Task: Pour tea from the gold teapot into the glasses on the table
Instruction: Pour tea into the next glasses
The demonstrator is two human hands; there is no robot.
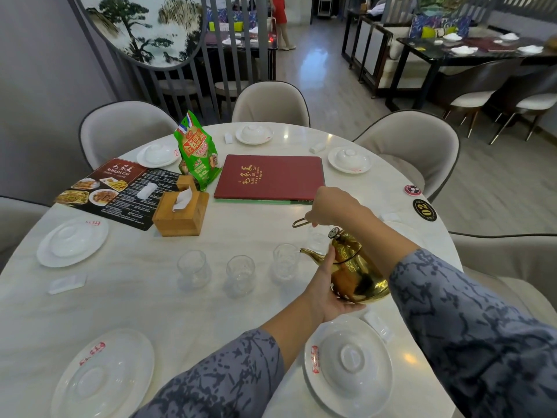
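The gold teapot [358, 273] is tilted left above the white table [150, 297], its spout just right of the nearest glass. My right hand [330, 208] grips the teapot's thin handle from above. My left hand [324, 285] cups the pot's lower body from the left. Three clear glasses stand in a row: left glass [193, 268], middle glass [240, 274], right glass [284, 262]. Another glass [316, 238] stands behind the spout, partly hidden by the pot. All look empty.
A wooden tissue box [182, 211], a green snack bag [197, 155], a red menu book [269, 176] and a picture menu [114, 191] lie further back. Plates with upturned bowls [348, 363] ring the table edge. Grey chairs [413, 143] surround it.
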